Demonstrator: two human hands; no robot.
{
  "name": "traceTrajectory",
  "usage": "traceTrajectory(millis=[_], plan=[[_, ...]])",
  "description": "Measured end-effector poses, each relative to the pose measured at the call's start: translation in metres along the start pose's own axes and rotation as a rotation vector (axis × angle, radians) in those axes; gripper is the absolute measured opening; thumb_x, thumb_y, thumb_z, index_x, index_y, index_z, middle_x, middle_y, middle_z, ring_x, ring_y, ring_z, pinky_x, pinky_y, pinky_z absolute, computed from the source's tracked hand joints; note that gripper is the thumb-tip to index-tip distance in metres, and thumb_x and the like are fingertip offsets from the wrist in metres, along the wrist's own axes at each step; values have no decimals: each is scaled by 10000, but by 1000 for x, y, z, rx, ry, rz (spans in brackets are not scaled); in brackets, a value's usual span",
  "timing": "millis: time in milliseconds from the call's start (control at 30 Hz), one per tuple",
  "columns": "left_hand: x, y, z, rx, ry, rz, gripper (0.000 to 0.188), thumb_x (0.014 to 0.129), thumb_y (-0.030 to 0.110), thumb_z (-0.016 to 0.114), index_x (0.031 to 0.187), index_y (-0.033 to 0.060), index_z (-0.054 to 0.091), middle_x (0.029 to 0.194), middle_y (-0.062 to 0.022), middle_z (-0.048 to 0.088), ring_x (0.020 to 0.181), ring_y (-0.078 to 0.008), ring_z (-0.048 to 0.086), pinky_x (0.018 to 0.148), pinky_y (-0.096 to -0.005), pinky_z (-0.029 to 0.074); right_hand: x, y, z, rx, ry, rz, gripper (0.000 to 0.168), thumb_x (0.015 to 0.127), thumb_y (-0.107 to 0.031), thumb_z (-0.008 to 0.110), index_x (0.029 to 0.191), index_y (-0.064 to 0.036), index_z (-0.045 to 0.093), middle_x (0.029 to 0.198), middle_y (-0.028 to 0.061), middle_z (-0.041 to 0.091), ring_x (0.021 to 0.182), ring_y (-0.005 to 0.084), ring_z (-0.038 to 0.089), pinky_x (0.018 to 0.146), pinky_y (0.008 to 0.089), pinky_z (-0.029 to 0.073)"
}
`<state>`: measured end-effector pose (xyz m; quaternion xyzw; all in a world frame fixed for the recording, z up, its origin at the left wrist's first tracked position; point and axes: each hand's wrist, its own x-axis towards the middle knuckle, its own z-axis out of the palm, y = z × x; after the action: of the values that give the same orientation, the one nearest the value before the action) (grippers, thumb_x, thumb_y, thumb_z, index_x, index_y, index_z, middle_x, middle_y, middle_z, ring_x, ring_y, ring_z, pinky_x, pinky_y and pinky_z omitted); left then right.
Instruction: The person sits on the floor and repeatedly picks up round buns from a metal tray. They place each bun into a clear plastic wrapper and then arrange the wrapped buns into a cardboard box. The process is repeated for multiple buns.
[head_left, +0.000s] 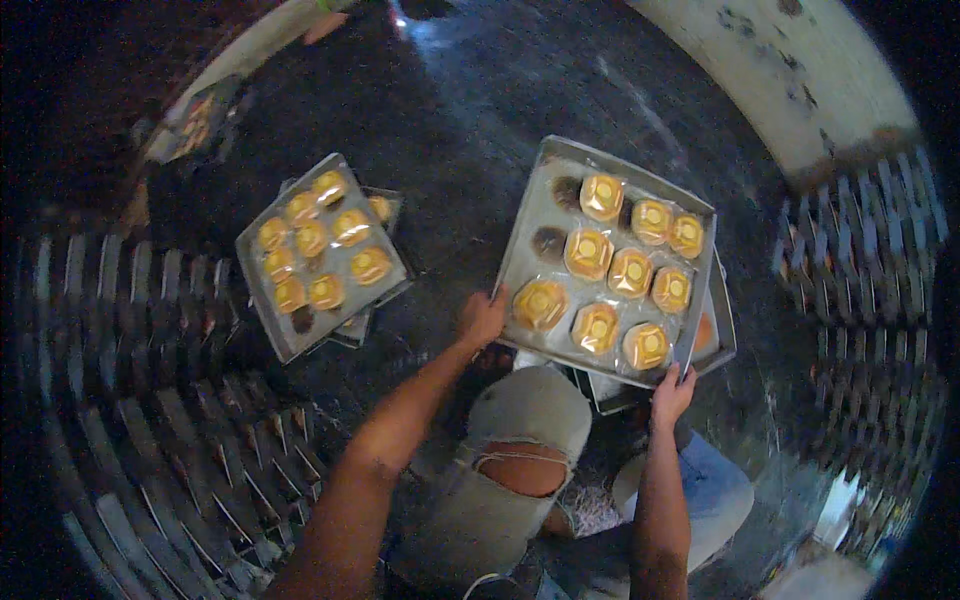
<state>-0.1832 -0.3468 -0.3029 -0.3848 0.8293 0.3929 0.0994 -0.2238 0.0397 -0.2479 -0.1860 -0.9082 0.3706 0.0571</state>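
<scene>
My left hand (481, 321) grips the left corner of a square metal baking tray (534, 214), and my right hand (673, 394) holds its near right edge. Several round golden buns with paler centres, such as one bun (630, 272), lie on it. They look wrapped in clear, shiny plastic. Two dark round patches (549, 244) mark the tray's left side. Under this tray, another metal tray (721, 322) sticks out at the right, partly hidden.
On the left, a tray (339, 259) of similar buns tops a skewed stack on the dark floor (480, 150). Racks of stacked slats or trays (172, 315) line the left, more racks (855, 240) the right. My bent knee (532, 405) is close below the held tray.
</scene>
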Motion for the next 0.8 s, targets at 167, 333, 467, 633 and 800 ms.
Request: traceTrajectory(millis=[167, 333, 467, 633, 800], plan=[[-37, -140, -54, -207, 236, -260, 790, 924, 694, 507, 1066, -57, 708, 1122, -320, 668, 1089, -472, 629, 944, -534, 472, -24, -43, 2, 397, -143, -195, 476, 1023, -223, 581, 1371, 82, 473, 1355, 220, 556, 1236, 297, 545, 1068, 396, 406], [-57, -219, -113, -473, 424, -551, 852, 923, 719, 488, 1027, -102, 692, 1138, -342, 652, 1111, -465, 618, 954, -517, 472, -93, -75, -2, 436, -391, -233, 465, 1031, -183, 568, 1412, 49, 437, 1366, 179, 536, 1270, 265, 503, 1097, 396, 372], [-51, -241, -144, -537, 659, -793, 889, 926, 727, 469, 1159, -114, 638, 1214, -323, 635, 1155, -460, 603, 966, -521, 472, -139, -65, -22, 409, -499, -310, 472, 1016, -127, 560, 1429, 47, 411, 1400, 183, 511, 1306, 273, 478, 1124, 396, 345], [-23, -226, -181, -763, 735, -932, 881, 941, 711, 442, 1220, -107, 613, 1250, -293, 634, 1190, -449, 594, 980, -504, 482, -158, -19, -26, 463, -637, -233, 492, 1007, -99, 549, 1447, 46, 384, 1422, 182, 500, 1335, 284, 462, 1144, 398, 328], [-11, -228, -194, -281, 570, -650, 552, 828, 374, 667, 1151, -74, 664, 1149, -257, 693, 1041, -421, 680, 921, -481, 529, -167, 33, -24, 619, -721, 72, 504, 987, -138, 587, 1436, 24, 426, 1400, 151, 528, 1283, 267, 512, 1112, 410, 380]])
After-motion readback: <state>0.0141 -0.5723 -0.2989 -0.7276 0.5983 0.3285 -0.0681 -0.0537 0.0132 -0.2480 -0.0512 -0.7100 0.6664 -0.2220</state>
